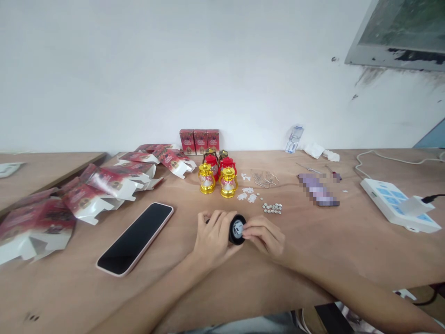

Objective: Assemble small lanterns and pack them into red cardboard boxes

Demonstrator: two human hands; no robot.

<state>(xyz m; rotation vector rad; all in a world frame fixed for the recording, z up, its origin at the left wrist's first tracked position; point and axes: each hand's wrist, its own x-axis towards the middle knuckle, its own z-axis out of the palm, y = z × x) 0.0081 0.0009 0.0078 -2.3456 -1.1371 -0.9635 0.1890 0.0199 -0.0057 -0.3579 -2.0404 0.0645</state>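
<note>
My left hand (213,234) is wrapped round a small black lantern (233,237), tipped on its side so its round base faces me. Inside the dark rim shows a pale disc (238,228) with dark slots. The fingertips of my right hand (266,235) are pinched together at the right edge of that base; whatever they hold is too small to make out. Just beyond my hands stand two gold lanterns (228,183), with red lanterns (211,162) and dark bronze ones behind. Several button cells (273,208), small white plastic pieces (247,191) and thin wire handles (264,179) lie to their right.
Flattened red gift boxes (107,181) spread along the left, with three upright red boxes (200,141) against the wall. A phone (136,239) lies left of my hands. On the right are a blurred purple item (318,189), a power strip (399,206) and a clear bottle (295,139).
</note>
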